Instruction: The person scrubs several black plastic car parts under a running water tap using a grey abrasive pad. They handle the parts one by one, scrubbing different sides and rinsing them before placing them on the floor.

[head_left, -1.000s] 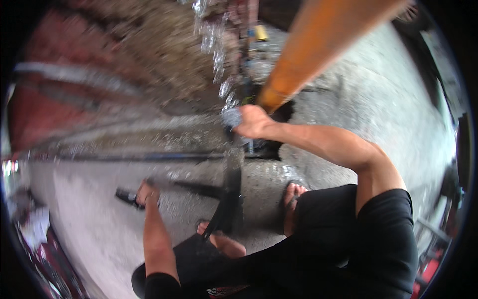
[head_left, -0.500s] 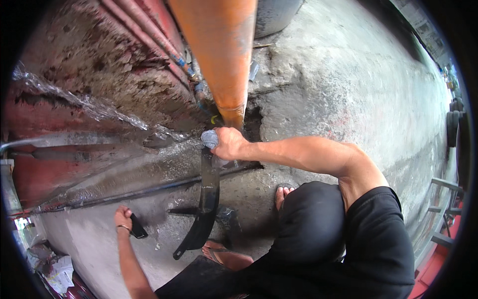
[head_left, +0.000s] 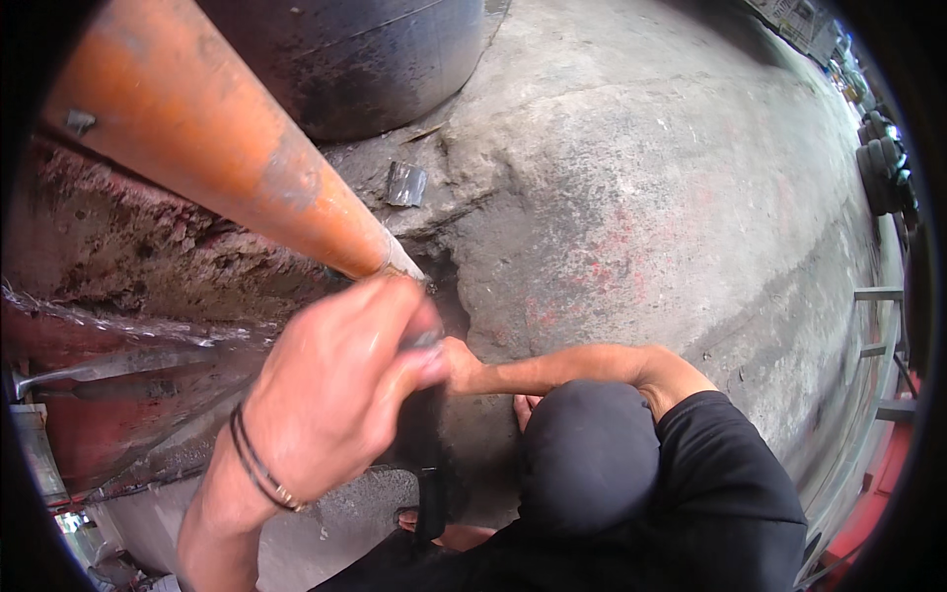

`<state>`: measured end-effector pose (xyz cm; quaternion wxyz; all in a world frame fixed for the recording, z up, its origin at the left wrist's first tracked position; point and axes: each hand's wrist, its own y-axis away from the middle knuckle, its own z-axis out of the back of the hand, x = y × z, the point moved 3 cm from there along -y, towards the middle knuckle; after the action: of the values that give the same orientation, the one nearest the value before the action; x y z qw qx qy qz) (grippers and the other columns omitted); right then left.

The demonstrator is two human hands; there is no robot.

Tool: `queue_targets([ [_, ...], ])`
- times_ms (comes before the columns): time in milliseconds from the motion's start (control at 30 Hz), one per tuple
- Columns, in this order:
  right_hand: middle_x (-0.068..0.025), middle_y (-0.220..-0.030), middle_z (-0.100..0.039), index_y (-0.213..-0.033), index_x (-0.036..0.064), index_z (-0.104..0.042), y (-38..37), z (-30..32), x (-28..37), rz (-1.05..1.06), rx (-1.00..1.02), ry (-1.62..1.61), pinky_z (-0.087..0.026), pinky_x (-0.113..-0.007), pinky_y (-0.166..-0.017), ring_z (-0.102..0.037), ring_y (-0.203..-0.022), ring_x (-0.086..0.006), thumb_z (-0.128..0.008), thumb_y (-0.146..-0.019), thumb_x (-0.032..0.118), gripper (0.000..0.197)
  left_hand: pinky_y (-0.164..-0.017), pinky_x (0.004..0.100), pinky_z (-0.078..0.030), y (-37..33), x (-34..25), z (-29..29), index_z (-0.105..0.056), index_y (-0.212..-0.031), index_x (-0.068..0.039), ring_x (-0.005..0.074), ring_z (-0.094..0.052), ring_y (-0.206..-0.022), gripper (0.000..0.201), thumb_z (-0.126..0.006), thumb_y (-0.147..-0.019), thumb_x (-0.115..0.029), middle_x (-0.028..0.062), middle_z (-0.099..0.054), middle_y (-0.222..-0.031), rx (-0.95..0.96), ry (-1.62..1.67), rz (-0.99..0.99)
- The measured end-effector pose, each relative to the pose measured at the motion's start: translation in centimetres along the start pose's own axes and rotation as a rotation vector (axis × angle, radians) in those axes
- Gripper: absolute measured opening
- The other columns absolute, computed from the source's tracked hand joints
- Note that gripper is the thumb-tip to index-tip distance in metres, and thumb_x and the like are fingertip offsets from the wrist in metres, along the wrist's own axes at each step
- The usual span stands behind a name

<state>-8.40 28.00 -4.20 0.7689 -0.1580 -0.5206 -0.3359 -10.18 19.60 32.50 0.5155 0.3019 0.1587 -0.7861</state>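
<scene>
My left hand (head_left: 326,385) is large and close in the view, smeared by motion, with a dark band round its wrist. Its fingers curl in toward the thumb; whether something is between them I cannot make out. Just beyond it is my right hand (head_left: 461,367), close to the base of an orange pole (head_left: 266,163). The left hand hides most of its fingers. Below the hands runs a long black curved strip (head_left: 419,439), its upper end reaching up to my right hand. The grey wad seen earlier at that end is hidden.
A big dark round tank (head_left: 385,69) stands behind the pole. A small dark block (head_left: 405,185) lies on the rough concrete floor (head_left: 631,197). Water (head_left: 138,328) splashes at the left by reddish surfaces. Tyres (head_left: 881,168) and a grey metal frame (head_left: 881,350) stand at the far right.
My left hand has come up from the lower left, where it was by a black flat piece, to in front of my right hand. The view has swung, so the pole now leans left.
</scene>
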Motion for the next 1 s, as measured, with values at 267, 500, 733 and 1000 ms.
queue_targets([
  [267,-0.023,-0.1,-0.074,-0.133,0.0133,-0.063,0.1,1.7,1.1,-0.209,-0.056,0.03,-0.058,-0.049,-0.089,-0.071,-0.097,-0.0413,-0.076,-0.078,0.017,0.057,-0.07,0.0251,-0.056,-20.7,2.7,1.0,-0.066,-0.097,0.001,0.0132,-0.062,-0.079,0.026,-0.072,-0.1,-0.024,0.005,-0.067,-0.089,-0.379,0.761,0.199],
  [500,-0.0278,-0.1,-0.073,-0.133,0.005,-0.061,-1.6,0.1,0.1,-0.059,-0.115,-0.062,-0.058,-0.052,-0.089,-0.071,-0.097,-0.0446,-0.069,-0.084,0.02,0.051,-0.077,0.0476,-0.069,-33.7,14.9,-6.2,-0.047,-0.13,0.009,0.0389,-0.065,-0.097,0.031,-0.052,-0.108,-0.011,0.0256,-0.057,-0.119,-0.88,1.844,0.501],
  [733,-0.0296,-0.093,-0.071,-0.135,-0.0013,-0.056,-3.1,0.1,0.9,-0.037,0.02,0.023,-0.058,-0.054,-0.087,-0.071,-0.093,-0.0465,-0.067,-0.081,0.011,0.057,-0.11,0.0523,-0.051,-28.6,15.5,-13.6,-0.029,-0.152,0.007,0.0459,-0.052,-0.132,0.059,-0.056,-0.106,-0.019,0.0263,-0.032,-0.154,-0.497,1.635,0.484],
  [1000,-0.0233,-0.092,-0.074,-0.126,0.0055,-0.064,-6.2,1.8,4.1,-0.006,0.011,0.163,-0.059,-0.049,-0.086,-0.073,-0.092,-0.0418,-0.072,-0.073,0.011,0.053,-0.067,0.0316,-0.051,5.9,12.3,-9.5,-0.066,-0.075,0.004,0.0155,-0.064,-0.072,0.031,-0.064,-0.101,-0.014,0.0086,-0.069,-0.081,-0.809,0.142,0.456],
])
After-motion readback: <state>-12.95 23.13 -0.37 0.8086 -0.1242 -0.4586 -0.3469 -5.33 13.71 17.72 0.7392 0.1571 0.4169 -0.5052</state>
